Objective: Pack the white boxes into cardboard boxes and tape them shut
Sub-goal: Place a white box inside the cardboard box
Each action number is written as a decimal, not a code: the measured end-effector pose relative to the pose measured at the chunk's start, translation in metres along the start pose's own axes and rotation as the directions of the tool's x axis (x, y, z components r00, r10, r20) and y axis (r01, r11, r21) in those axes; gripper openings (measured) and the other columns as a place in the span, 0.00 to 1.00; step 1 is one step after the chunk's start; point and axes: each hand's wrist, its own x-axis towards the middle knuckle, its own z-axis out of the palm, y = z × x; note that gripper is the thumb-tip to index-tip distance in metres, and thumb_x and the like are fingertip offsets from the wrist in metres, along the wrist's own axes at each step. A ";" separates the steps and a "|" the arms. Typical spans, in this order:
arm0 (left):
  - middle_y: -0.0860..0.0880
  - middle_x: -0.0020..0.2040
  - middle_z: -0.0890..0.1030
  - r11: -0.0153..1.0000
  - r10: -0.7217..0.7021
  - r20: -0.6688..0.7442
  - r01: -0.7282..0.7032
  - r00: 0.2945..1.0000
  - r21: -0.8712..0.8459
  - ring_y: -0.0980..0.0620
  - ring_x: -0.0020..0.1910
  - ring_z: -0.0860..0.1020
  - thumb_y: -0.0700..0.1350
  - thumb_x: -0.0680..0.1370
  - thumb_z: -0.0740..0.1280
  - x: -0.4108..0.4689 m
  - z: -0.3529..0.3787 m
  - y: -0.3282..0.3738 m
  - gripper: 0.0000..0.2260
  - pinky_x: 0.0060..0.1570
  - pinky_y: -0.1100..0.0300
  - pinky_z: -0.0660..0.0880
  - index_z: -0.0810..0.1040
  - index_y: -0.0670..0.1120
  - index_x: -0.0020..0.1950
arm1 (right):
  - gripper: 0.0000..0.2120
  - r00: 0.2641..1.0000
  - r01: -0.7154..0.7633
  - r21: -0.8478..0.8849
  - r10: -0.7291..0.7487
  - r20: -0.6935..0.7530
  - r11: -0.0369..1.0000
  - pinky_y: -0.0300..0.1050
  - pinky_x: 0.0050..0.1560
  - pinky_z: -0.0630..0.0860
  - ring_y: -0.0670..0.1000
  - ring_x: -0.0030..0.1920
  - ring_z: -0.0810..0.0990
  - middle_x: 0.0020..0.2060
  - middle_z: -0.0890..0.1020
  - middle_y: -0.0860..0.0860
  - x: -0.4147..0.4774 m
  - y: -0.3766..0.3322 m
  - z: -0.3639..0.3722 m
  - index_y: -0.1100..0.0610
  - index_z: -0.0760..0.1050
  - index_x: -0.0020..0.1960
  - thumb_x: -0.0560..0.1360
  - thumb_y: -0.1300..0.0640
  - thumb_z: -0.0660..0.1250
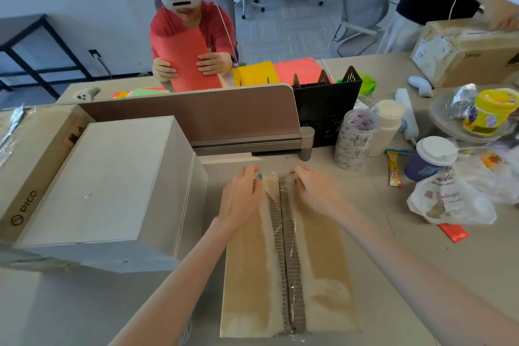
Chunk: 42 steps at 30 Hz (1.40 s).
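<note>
Here the largest thing is the white box (92, 185), sitting inside the open PICO carton (31, 177) on the left of the desk (421, 261). Beside it, centred in front of the person, lies a narrow cardboard box (289, 255) with its two flaps meeting along a centre seam under a wrinkled strip of clear tape (283, 233). The left hand (241, 194) and right hand (314, 191) rest palms-down on either side of the seam's far end, fingers spread, gripping nothing. The sealing step looks in hand; next the loose tape end needs pressing flat over the far edge. A stack of tape rolls (354, 140) stands near on the right.
</note>
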 end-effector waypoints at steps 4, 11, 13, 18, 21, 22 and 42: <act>0.52 0.70 0.73 0.986 0.107 0.037 -0.111 0.994 0.122 0.53 0.64 0.75 0.46 0.82 0.56 -0.022 0.021 -0.021 0.16 0.61 0.54 0.73 0.74 0.48 0.68 | 0.21 0.993 0.109 -0.051 -0.111 -0.026 0.993 0.42 0.71 0.60 0.50 0.72 0.64 0.72 0.68 0.48 -0.031 0.009 0.019 0.52 0.63 0.74 0.82 0.54 0.55; 0.54 0.80 0.45 0.923 0.173 0.235 -0.241 0.956 0.300 0.60 0.77 0.39 0.53 0.82 0.40 -0.042 0.038 -0.040 0.26 0.77 0.53 0.41 0.48 0.49 0.80 | 0.30 0.992 0.125 -0.243 -0.116 0.051 0.962 0.48 0.76 0.39 0.47 0.77 0.38 0.79 0.45 0.50 -0.050 0.013 0.053 0.49 0.43 0.79 0.80 0.41 0.43; 0.53 0.80 0.44 0.905 0.173 0.236 -0.249 0.956 0.344 0.58 0.77 0.39 0.53 0.82 0.40 -0.042 0.038 -0.038 0.26 0.77 0.50 0.42 0.47 0.49 0.80 | 0.30 0.993 0.118 -0.261 -0.111 0.043 0.958 0.48 0.76 0.40 0.47 0.78 0.39 0.79 0.46 0.50 -0.049 0.012 0.053 0.50 0.43 0.79 0.81 0.40 0.43; 0.52 0.80 0.43 0.885 0.170 0.243 -0.256 0.955 0.389 0.56 0.78 0.39 0.54 0.82 0.40 -0.038 0.039 -0.038 0.26 0.77 0.45 0.43 0.45 0.50 0.80 | 0.32 0.994 0.112 -0.271 -0.102 0.048 0.956 0.49 0.77 0.43 0.47 0.77 0.37 0.78 0.43 0.49 -0.047 0.010 0.051 0.50 0.42 0.79 0.79 0.38 0.38; 0.52 0.80 0.42 0.879 0.156 0.265 -0.256 0.951 0.401 0.56 0.78 0.39 0.55 0.81 0.38 -0.037 0.038 -0.038 0.27 0.76 0.44 0.44 0.45 0.50 0.80 | 0.33 0.994 0.100 -0.315 -0.084 0.064 0.944 0.50 0.77 0.42 0.48 0.77 0.36 0.78 0.41 0.50 -0.046 0.010 0.051 0.52 0.40 0.79 0.78 0.38 0.35; 0.52 0.80 0.43 0.885 0.150 0.269 -0.251 0.951 0.392 0.56 0.78 0.39 0.56 0.81 0.38 -0.038 0.036 -0.037 0.28 0.76 0.44 0.44 0.45 0.50 0.80 | 0.34 0.995 0.095 -0.331 -0.078 0.066 0.939 0.50 0.77 0.42 0.48 0.77 0.37 0.78 0.42 0.50 -0.046 0.009 0.052 0.52 0.40 0.79 0.77 0.38 0.34; 0.49 0.53 0.80 0.956 -0.148 -0.107 0.170 0.983 0.240 0.46 0.50 0.79 0.46 0.78 0.61 -0.256 -0.037 -0.098 0.11 0.51 0.53 0.68 0.78 0.45 0.56 | 0.16 0.902 0.431 -0.115 -0.428 0.051 0.895 0.49 0.62 0.70 0.54 0.64 0.73 0.64 0.74 0.54 -0.141 -0.126 0.079 0.61 0.72 0.65 0.81 0.58 0.55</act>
